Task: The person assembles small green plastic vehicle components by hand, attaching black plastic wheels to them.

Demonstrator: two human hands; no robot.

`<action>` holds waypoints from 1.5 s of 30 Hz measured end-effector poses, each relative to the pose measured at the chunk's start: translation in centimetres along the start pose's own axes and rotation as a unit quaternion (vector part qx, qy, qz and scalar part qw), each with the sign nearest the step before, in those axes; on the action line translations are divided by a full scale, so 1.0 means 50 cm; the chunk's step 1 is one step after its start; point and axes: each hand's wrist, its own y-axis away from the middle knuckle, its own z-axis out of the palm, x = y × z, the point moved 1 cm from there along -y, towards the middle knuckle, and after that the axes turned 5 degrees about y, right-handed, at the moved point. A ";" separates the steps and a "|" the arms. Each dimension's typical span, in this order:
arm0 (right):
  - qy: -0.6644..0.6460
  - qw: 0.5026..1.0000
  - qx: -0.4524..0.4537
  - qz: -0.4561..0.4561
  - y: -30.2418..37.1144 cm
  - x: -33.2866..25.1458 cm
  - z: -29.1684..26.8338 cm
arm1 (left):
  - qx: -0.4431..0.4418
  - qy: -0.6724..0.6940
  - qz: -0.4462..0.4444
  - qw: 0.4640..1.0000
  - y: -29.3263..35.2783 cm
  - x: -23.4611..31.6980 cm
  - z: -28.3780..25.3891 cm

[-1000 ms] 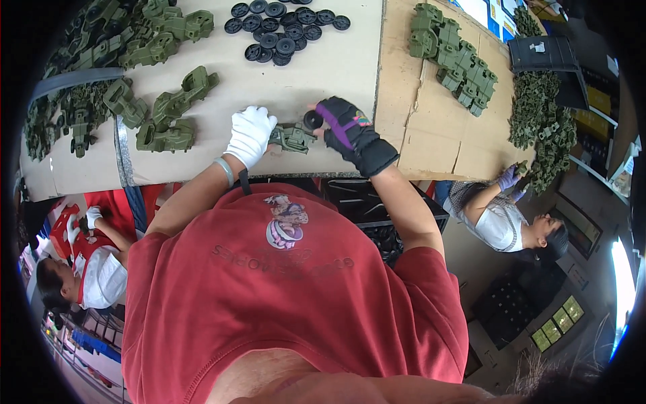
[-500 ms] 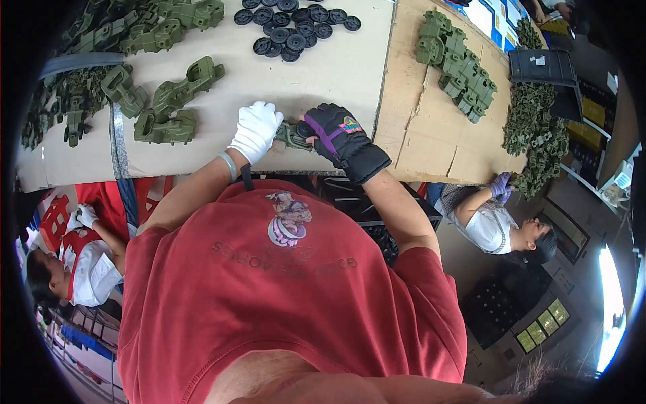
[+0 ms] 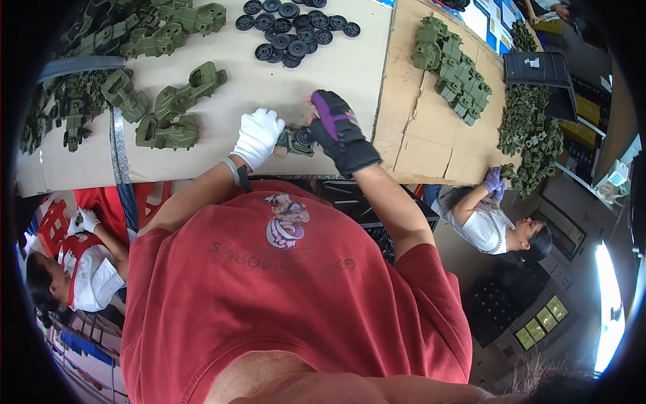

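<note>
My left hand (image 3: pixel 259 138), in a white knitted glove, is closed on the left end of a green plastic toy vehicle body (image 3: pixel 289 143) at the table's near edge. A black wheel (image 3: pixel 304 137) sits at the right end of that body. Just right of it is my right hand (image 3: pixel 336 128), in a black and purple fingerless glove. Its bare thumb and forefinger tips show apart, with nothing seen between them; the other fingers are hidden.
Loose black wheels (image 3: pixel 296 34) lie at the far middle. Several green vehicle bodies (image 3: pixel 168 131) are at left, and a joined row of them (image 3: pixel 454 74) sits on cardboard at right. Beyond are a heap of small green parts (image 3: pixel 531 128) and a black crate (image 3: pixel 538 69). Two co-workers sit at either side.
My right hand has turned, its fingers lifting away from the vehicle body toward the far side. More of the wheel now shows. My left hand keeps its hold, slightly lower.
</note>
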 end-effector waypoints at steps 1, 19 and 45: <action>0.028 0.999 -0.007 0.024 -0.013 0.008 0.026 | 0.014 -0.007 0.012 1.000 -0.003 0.001 -0.007; 0.121 0.977 -0.172 0.041 -0.054 -0.035 0.066 | -0.010 0.040 0.018 0.999 -0.022 -0.018 0.039; 0.216 0.976 -0.019 0.031 -0.264 0.030 0.015 | -0.090 0.312 -0.031 0.945 -0.018 -0.103 0.056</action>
